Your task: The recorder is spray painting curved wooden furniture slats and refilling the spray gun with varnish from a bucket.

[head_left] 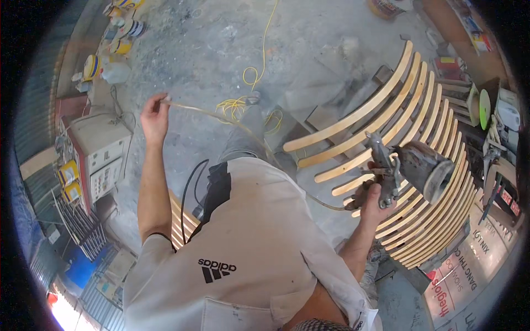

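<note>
My right hand (376, 208) is wrapped round the handle of a spray gun (383, 176), whose dark, stained paint cup (425, 168) hangs to its right. A thin air hose (254, 135) runs from the gun's handle across my body to the left. Out to the left, my raised left hand (154, 118) pinches that hose between the fingertips. Below and around the gun lies a row of several long, curved wooden slats (381, 124), pale and spaced apart; the gun and my right hand cover part of them.
A yellow cord (234, 105) lies tangled on the concrete floor (182, 49). At left stands a control cabinet (105, 154), with tubs and jugs (115, 71) beyond it. Clutter and a green disc (485, 109) line the right side; a printed sheet (458, 270) lies at lower right.
</note>
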Motion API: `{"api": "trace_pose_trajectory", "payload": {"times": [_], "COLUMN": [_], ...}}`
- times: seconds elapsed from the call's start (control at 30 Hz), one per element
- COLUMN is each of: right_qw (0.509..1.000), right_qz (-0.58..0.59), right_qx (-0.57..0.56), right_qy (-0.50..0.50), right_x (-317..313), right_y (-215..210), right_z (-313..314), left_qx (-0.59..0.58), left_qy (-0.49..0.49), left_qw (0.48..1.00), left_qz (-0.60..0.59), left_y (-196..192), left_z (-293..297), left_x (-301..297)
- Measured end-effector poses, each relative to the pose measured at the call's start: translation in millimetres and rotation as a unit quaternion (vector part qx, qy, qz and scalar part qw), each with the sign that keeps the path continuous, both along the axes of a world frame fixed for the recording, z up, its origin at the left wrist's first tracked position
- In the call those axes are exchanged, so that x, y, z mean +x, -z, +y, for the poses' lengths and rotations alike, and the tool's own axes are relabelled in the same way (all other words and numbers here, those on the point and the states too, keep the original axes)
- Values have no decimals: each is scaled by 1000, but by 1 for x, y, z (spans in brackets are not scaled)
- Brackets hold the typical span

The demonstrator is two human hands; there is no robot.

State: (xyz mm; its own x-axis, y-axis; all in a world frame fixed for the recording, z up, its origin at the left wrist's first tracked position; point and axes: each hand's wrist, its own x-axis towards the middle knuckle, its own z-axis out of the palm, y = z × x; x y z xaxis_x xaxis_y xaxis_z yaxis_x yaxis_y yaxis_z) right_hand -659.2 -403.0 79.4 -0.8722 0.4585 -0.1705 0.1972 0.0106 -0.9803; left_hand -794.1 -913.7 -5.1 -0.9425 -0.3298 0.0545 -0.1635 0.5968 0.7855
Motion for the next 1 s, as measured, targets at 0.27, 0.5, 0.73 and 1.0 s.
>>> {"api": "trace_pose_trajectory", "payload": {"times": [0.27, 0.5, 0.73, 1.0], "right_qw": [998, 996, 975, 855], "right_qz": [-49, -77, -111, 33], "right_qx": [40, 43, 85, 78], "right_qy": [-11, -27, -170, -511], "right_x": [-101, -220, -344, -470], "right_y": [5, 12, 55, 57], "right_z": [-110, -229, -353, -524], "left_qx": [-90, 35, 24, 71], "left_qy": [-21, -131, -331, -580], "left_qw": [985, 965, 904, 807], "left_qz": [-143, -227, -268, -82], "left_y": [106, 213, 208, 123], "left_z": [-133, -206, -229, -289], "left_x": [-11, -9, 31, 44]}}
